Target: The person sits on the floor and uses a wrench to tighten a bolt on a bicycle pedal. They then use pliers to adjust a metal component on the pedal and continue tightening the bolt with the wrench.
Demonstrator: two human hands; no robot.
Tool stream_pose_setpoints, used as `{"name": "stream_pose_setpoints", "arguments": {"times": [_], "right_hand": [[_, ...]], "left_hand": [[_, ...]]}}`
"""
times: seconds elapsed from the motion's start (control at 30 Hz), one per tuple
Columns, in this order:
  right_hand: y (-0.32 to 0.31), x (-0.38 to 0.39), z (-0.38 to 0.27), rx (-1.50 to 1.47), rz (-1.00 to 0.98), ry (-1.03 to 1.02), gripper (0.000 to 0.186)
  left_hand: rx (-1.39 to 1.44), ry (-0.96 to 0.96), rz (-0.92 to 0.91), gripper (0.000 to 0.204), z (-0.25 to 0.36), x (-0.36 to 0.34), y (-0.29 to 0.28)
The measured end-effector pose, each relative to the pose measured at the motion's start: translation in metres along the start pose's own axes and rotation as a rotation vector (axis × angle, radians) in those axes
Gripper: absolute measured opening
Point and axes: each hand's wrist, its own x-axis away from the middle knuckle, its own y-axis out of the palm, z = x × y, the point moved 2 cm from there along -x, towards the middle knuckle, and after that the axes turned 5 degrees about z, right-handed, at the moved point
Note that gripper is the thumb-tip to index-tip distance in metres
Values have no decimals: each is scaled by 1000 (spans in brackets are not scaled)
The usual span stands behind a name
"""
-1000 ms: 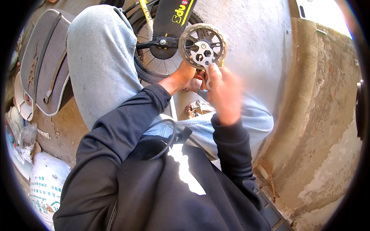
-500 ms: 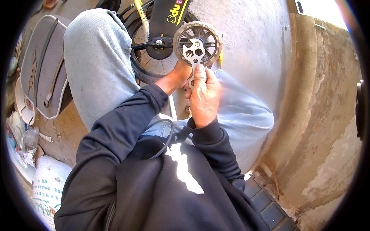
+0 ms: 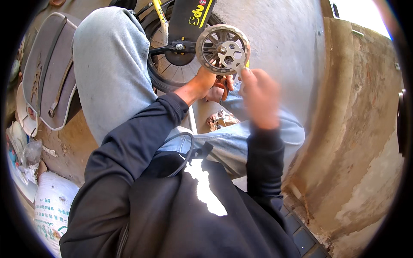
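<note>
My right hand (image 3: 261,96), blurred by motion, is closed on the handle of a flat silver multi-hole wrench (image 3: 235,55). The wrench head lies across the front of a small training wheel (image 3: 201,43), close to its centre bolt (image 3: 223,49); I cannot tell if it grips the bolt. Behind and under that wheel my left hand (image 3: 204,82) is closed, its fingers largely hidden. An orange-brown curved piece (image 3: 223,86) shows by its fingertips. The larger bicycle wheel (image 3: 151,73) stands behind, beside a black chain guard (image 3: 186,19).
My jeans-clad knees (image 3: 112,56) flank the bicycle. At left sits a grey padded seat (image 3: 41,86) with a ring spanner (image 3: 53,109) on it. A white printed sack (image 3: 53,206) lies lower left. A bare wall (image 3: 365,107) rises at right.
My right hand and the wrench handle have swung to the right, away from upright below the wheel. The small wheel has shifted slightly right. My left hand stays behind it.
</note>
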Motion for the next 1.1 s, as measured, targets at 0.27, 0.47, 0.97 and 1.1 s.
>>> {"name": "stream_pose_setpoints", "arguments": {"times": [0.27,0.47,0.97,1.1], "right_hand": [[-15,-30,-25,186,-310,-10,20],[-32,-73,-22,258,-553,2,24],[-25,-114,-48,501,-756,-154,25],[-18,-121,-60,668,-775,-188,21]], "left_hand": [[81,29,16,41,-2,1,1],[0,1,5,56,-7,-4,-4],[38,-19,-29,56,-6,-2,-1],[30,-26,-6,52,0,0,0]]}}
